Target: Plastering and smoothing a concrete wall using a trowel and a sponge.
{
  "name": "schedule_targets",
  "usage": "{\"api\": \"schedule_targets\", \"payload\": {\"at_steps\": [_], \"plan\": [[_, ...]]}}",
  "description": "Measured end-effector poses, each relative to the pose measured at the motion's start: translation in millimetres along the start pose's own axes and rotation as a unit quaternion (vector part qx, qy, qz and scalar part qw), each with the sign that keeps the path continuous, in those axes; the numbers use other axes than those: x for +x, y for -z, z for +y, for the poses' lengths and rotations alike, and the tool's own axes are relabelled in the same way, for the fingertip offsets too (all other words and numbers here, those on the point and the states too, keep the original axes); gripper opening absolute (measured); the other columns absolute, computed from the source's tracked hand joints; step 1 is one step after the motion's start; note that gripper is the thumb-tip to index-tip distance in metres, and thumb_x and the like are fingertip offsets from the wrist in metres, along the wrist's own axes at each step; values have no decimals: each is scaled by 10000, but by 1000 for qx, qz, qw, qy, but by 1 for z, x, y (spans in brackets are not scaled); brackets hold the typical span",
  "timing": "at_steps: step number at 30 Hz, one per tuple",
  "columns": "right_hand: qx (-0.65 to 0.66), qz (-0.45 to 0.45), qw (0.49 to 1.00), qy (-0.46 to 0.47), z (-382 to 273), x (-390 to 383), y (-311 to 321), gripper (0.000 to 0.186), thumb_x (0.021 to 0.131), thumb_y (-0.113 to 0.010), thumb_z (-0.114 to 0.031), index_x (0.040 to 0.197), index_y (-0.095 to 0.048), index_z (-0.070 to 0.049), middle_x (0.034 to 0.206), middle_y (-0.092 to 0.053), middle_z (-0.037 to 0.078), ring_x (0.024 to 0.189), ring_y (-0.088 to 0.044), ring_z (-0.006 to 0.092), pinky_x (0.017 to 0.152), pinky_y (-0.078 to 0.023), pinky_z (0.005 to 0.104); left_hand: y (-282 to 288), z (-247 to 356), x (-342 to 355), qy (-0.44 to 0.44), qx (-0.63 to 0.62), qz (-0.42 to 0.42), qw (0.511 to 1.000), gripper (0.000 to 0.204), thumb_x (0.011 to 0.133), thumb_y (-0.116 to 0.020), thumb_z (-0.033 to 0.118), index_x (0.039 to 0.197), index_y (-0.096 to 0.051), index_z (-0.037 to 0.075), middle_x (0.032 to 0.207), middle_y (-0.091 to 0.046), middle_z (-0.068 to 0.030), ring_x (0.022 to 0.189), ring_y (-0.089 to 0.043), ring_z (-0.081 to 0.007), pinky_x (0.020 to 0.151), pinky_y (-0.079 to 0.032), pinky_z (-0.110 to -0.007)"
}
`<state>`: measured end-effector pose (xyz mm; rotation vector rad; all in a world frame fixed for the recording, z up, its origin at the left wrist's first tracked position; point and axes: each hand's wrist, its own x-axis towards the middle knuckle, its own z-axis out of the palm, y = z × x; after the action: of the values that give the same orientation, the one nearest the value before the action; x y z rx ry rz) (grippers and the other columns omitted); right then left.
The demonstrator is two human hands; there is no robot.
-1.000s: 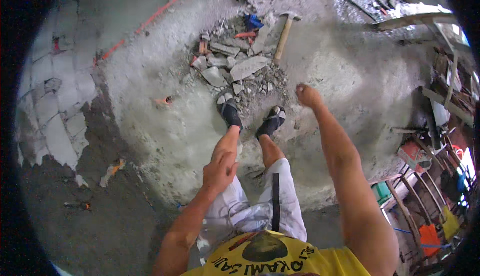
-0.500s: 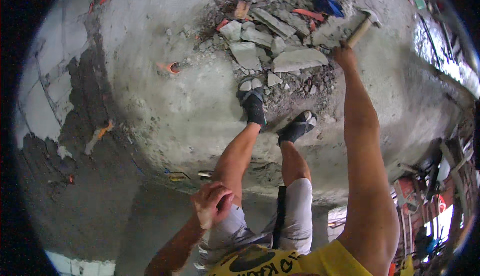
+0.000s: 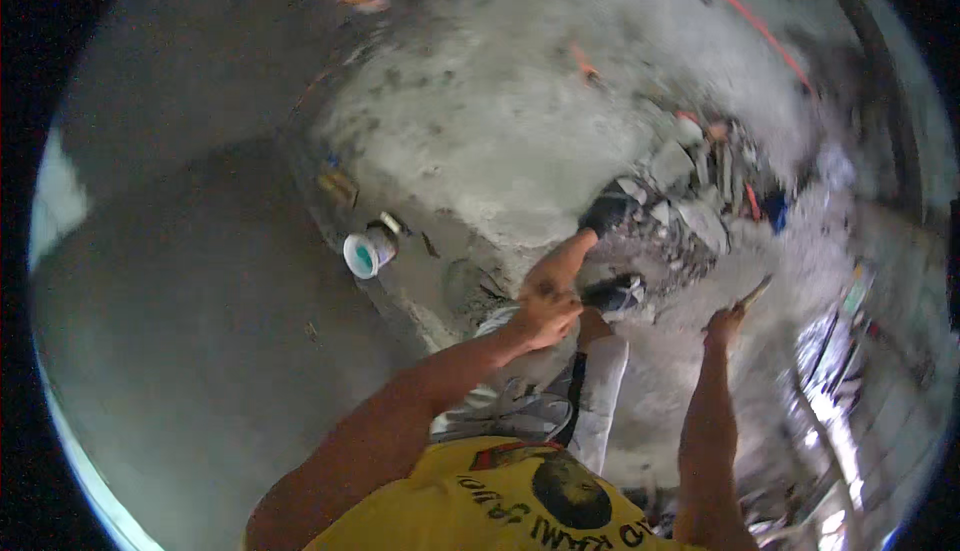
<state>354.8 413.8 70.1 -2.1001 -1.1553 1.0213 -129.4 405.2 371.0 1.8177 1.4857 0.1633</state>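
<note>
My right hand [image 3: 724, 325] grips a hammer [image 3: 752, 294] by its wooden handle, out to the right of my feet; motion blurs its head. In front of my left knee, my left hand [image 3: 548, 319] is closed with its fingers curled, and nothing shows in it. A heap of broken concrete rubble [image 3: 702, 213] lies ahead and to the right, with slabs and small chips. My feet, in dark strapped footwear [image 3: 612, 206], stand at its near edge.
To the left, a white bucket [image 3: 362, 255] stands near the concrete's edge, beside a yellowish tool [image 3: 338, 189]. An orange pipe end [image 3: 588, 69] sticks out of the concrete. A blue scrap [image 3: 776, 211] lies by the rubble. Poles and clutter [image 3: 830, 441] stand at the right.
My view has swung left, so the rubble now sits farther right and the bucket shows. My left hand is now in front of the knee. The hammer stays in my right hand.
</note>
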Motion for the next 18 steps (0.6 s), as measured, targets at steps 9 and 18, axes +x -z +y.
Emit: {"api": "schedule_targets", "payload": {"at_steps": [9,18], "plan": [[20,-551,822,-145,-411,-199,-50,545,955,-498,-178,1427,-228,-147,754,-478,18,515,-455,110,439,-462,281,31,-43,-202,300,-233,202,903,339,814,-645,297,1086,-590,103,975,-624,-141,956,-598,-348,799,-479,-450],[-8,-602,795,71,-534,-317,-79,487,986,-472,-200,1433,-321,-80,829,-525,21,680,-520,143,615,-501,290,-14,-203,-481,523,-281,306,744,369,806,-624,388,926,-665,41,934,-678,-178,898,-635,-366,783,-493,-447]]}}
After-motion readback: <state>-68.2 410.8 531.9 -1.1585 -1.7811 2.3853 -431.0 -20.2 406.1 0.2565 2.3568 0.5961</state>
